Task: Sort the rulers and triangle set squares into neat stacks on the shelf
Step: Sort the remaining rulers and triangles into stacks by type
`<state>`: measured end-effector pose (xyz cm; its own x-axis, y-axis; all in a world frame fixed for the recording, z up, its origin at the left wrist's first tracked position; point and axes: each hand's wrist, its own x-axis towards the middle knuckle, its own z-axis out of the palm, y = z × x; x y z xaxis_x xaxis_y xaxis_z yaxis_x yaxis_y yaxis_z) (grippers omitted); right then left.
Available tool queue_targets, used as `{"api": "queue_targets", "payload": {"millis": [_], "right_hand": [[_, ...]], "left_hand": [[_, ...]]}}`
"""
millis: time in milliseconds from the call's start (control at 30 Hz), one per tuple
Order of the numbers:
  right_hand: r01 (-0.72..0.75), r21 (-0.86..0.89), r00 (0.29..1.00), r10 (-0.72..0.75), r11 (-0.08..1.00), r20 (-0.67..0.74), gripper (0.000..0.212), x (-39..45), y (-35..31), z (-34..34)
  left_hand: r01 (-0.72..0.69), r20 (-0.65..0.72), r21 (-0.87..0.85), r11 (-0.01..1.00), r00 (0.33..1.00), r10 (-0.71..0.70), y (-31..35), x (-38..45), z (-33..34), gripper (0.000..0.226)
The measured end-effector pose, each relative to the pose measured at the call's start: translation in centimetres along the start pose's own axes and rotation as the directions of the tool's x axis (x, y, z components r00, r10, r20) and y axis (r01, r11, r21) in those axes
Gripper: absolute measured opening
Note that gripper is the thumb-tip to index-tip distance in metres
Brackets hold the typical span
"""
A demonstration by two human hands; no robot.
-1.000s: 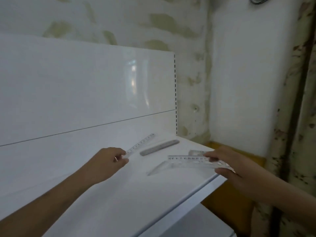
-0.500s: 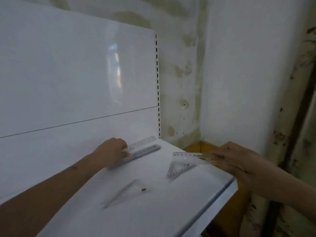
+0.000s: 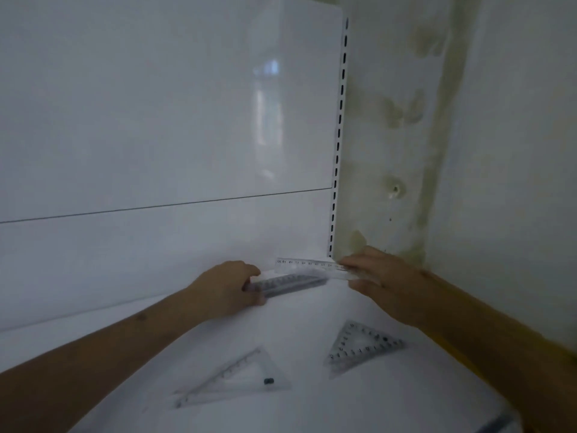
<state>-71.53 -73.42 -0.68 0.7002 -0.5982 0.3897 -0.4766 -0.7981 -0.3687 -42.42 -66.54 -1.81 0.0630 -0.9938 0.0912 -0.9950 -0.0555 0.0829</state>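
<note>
Closest on the white shelf (image 3: 312, 401) are two clear set squares lying flat, a long thin one (image 3: 237, 382) on the left and a squatter one (image 3: 362, 345) on the right. Further back, the left hand (image 3: 228, 289) has its fingers curled round the end of a grey ruler (image 3: 290, 284) resting on the shelf. The right hand (image 3: 377, 279) pinches a clear ruler (image 3: 309, 266) just above it, close to the back panel (image 3: 156, 120).

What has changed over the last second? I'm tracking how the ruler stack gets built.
The right hand carried its clear ruler from the shelf's front edge back toward the rear panel, above the rulers the left hand has gathered there, pressing them together. Both set squares stayed lying on the shelf.
</note>
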Motion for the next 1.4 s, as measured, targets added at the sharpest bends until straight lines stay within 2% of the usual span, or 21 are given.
{"api": "queue_targets", "payload": {"millis": [100, 200, 333, 367, 467, 533, 633, 733, 767, 867, 933, 1067, 1167, 1233, 1400], "right_hand": [[0.114, 0.069, 0.992, -0.117, 0.991, 0.044, 0.033, 3.6, 0.7, 2.0], [0.233, 0.109, 0.963, -0.245, 0.966, 0.115, 0.033, 6.7, 1.0, 4.3], [0.324, 0.149, 0.913, -0.350, 0.934, 0.209, 0.033, 9.3, 1.1, 6.8], [0.335, 0.156, 0.902, -0.365, 0.929, 0.232, 0.031, 9.6, 1.2, 7.1], [0.383, 0.144, 0.865, -0.409, 0.912, 0.292, 0.022, 10.2, 1.7, 7.7], [0.377, 0.164, 0.860, -0.410, 0.912, 0.303, 0.024, 10.5, 1.8, 7.8], [0.364, 0.178, 0.866, -0.403, 0.914, 0.296, 0.023, 10.6, 1.8, 8.1], [0.327, 0.160, 0.876, -0.362, 0.931, 0.320, 0.024, 10.5, 1.5, 7.9], [0.328, 0.130, 0.873, -0.353, 0.936, 0.337, 0.029, 10.4, 1.2, 7.7], [0.323, 0.059, 0.883, -0.323, 0.944, 0.340, 0.049, 9.7, -0.8, 6.4], [0.365, 0.097, 0.877, -0.377, 0.926, 0.299, 0.047, 9.0, -3.5, 5.7], [0.523, 0.101, 0.813, -0.531, 0.846, 0.238, 0.039, 6.7, -12.1, 5.3], [0.610, 0.097, 0.754, -0.613, 0.787, 0.234, 0.038, 5.0, -19.4, 6.9], [0.641, 0.117, 0.724, -0.648, 0.759, 0.236, 0.038, 3.8, -24.3, 8.6], [0.641, 0.236, 0.678, -0.682, 0.731, 0.274, 0.047, 0.6, -34.2, 13.7]], "left_hand": [[0.064, -0.043, -0.069, 0.996, 0.997, -0.067, -1.8, -3.1, -0.3, 0.066], [0.149, -0.069, -0.097, 0.984, 0.985, -0.156, -4.0, -7.8, -0.8, 0.101], [0.355, -0.069, -0.150, 0.923, 0.927, -0.368, -4.4, -13.4, -0.8, 0.070], [0.392, -0.055, -0.149, 0.908, 0.913, -0.403, -4.3, -14.7, -0.8, 0.074], [0.457, -0.025, -0.148, 0.877, 0.885, -0.465, -3.7, -18.1, -0.5, 0.107], [0.485, -0.019, -0.192, 0.853, 0.867, -0.498, -3.5, -19.5, 0.2, 0.121], [0.511, -0.074, -0.209, 0.834, 0.842, -0.534, -3.2, -19.7, 0.8, 0.126], [0.521, -0.098, -0.192, 0.832, 0.833, -0.544, -3.3, -19.6, 0.7, 0.122], [0.517, -0.095, -0.192, 0.834, 0.836, -0.540, -3.1, -19.6, 0.7, 0.113], [0.482, -0.096, -0.197, 0.854, 0.857, -0.506, -2.7, -19.6, 0.0, 0.066], [0.466, -0.135, -0.190, 0.864, 0.860, -0.493, -2.8, -20.4, -1.4, 0.051], [0.443, -0.248, -0.147, 0.884, 0.849, -0.467, -4.1, -26.2, -4.5, 0.046], [0.479, -0.271, -0.119, 0.870, 0.827, -0.493, -5.8, -33.8, -6.8, 0.049], [0.532, -0.285, -0.122, 0.838, 0.790, -0.543, -7.4, -39.8, -8.1, 0.052], [0.664, -0.409, -0.273, 0.696, 0.575, -0.709, -12.2, -53.9, -9.9, 0.044]]}}
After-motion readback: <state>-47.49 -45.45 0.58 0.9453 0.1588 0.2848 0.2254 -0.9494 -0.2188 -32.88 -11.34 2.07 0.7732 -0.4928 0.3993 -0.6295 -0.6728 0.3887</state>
